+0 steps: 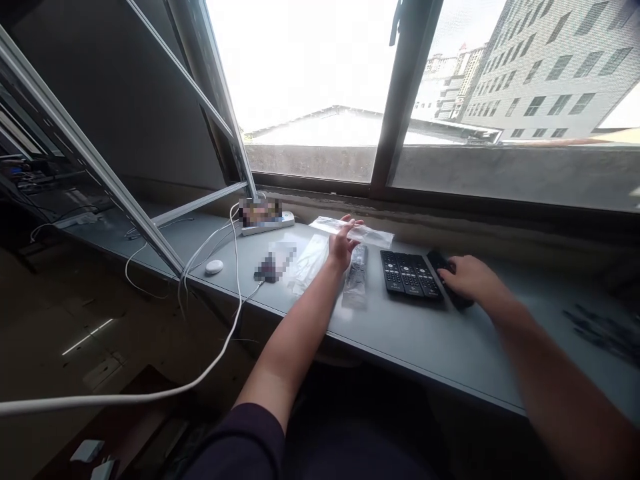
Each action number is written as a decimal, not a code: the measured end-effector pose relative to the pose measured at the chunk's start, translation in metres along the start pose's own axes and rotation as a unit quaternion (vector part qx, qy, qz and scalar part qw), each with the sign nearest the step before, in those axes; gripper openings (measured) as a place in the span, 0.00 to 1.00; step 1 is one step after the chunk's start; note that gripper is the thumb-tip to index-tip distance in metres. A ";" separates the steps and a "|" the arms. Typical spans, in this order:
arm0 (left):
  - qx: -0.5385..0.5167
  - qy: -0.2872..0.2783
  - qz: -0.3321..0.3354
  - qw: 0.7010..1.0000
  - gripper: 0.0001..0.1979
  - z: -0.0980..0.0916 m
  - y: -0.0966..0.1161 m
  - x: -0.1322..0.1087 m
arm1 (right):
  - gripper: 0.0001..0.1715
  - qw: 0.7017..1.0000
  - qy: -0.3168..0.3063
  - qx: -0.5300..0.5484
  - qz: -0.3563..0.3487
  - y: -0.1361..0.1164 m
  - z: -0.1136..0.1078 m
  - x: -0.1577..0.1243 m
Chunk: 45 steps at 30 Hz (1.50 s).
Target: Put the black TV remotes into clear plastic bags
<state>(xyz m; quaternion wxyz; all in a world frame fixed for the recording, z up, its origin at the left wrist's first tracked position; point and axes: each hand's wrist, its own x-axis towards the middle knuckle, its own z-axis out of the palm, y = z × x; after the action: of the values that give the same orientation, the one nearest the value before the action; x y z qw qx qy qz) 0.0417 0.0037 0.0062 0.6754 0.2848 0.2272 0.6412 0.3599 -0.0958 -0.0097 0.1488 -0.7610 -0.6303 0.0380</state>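
Observation:
My left hand point(344, 244) holds a clear plastic bag point(373, 236) pinched between its fingers, above the table. Under and beside it lie more clear bags point(311, 263) and a bagged dark item point(356, 277). My right hand point(467, 276) is wrapped round the upper part of a black remote control point(457, 299), which is tilted beside a row of black remotes point(411, 275) lying side by side with their buttons up.
A grey table point(400, 337) runs below the window. On its left are a white power strip point(267, 224), a round white object point(214, 267), a dark device point(266, 269) on a cable, and a metal frame point(100, 167). Blurred dark items point(603, 330) lie far right.

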 end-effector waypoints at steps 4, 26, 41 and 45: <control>0.008 -0.006 0.014 1.000 0.22 0.001 0.002 0.001 | 0.25 0.996 0.080 0.006 0.034 -0.027 -0.020 -0.014; -0.028 -0.020 -0.051 0.998 0.17 0.006 0.001 -0.005 | 0.23 0.607 -0.258 0.748 0.073 -0.110 -0.036 -0.060; -0.098 0.019 -0.055 0.993 0.09 0.000 0.007 -0.004 | 0.21 0.565 -0.275 0.771 0.106 -0.120 -0.031 -0.067; -0.093 0.019 -0.055 0.994 0.10 0.001 0.006 -0.005 | 0.21 0.592 -0.268 0.755 0.089 -0.120 -0.031 -0.068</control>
<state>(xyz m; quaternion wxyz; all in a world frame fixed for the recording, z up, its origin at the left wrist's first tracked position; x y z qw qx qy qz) 0.0370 -0.0012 0.0106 0.7289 0.1955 0.1943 0.6267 0.2402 -0.1483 0.0438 0.4902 -0.3841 -0.3168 0.7154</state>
